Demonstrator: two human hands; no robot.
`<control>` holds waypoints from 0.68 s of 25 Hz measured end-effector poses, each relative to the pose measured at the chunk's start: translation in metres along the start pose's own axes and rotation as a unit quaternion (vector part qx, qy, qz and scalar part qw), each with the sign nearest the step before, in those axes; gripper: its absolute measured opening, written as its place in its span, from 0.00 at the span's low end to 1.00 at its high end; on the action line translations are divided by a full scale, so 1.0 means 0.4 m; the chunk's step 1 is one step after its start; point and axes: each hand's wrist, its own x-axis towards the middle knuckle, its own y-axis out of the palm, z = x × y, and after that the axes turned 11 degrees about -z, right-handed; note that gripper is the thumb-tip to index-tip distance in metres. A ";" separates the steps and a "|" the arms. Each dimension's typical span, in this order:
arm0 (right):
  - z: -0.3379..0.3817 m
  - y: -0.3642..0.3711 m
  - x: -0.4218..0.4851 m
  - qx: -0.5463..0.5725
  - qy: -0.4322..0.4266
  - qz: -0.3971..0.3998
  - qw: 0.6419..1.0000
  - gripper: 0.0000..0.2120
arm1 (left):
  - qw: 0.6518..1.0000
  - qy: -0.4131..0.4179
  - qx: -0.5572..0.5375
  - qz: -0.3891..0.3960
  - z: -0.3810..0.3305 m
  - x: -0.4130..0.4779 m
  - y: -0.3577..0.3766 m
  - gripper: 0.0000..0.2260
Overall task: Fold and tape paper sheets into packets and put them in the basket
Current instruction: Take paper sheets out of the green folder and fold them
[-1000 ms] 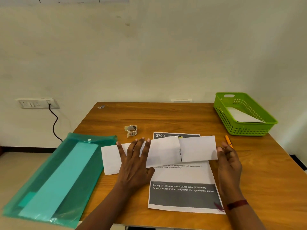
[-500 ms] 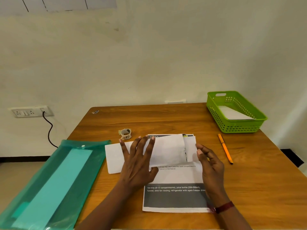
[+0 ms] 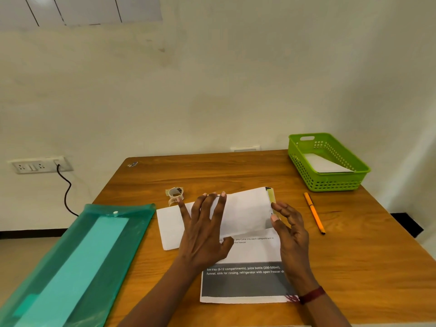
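The left hand (image 3: 204, 232) lies flat, fingers spread, pressing the smooth white folded paper (image 3: 245, 213); the right hand (image 3: 291, 228), fingers straight, touches its edge; the holey green plastic basket (image 3: 330, 184) sits apart.

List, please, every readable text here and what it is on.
Sheet, dark band: "Ice tray (6-12 compartments), juice bottle (200-500ml),"
Same band: "funnel, sink for rinsing, refrigerator with open freezer dr", cut off by the right hand
White part: "pour juice into each compartment in"
Below: "the freezer"
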 end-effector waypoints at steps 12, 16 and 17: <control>0.045 0.007 0.021 0.061 0.084 0.041 0.994 0.14 | 0.998 0.004 -0.041 -0.051 -0.048 0.026 -0.006 0.50; 0.071 0.003 0.053 0.034 0.028 0.025 0.999 0.10 | 0.997 -0.029 -0.057 -0.053 -0.054 0.041 -0.004 0.50; 0.083 0.007 0.062 0.030 0.004 0.024 0.999 0.11 | 0.995 -0.043 -0.069 -0.057 -0.058 0.048 -0.005 0.50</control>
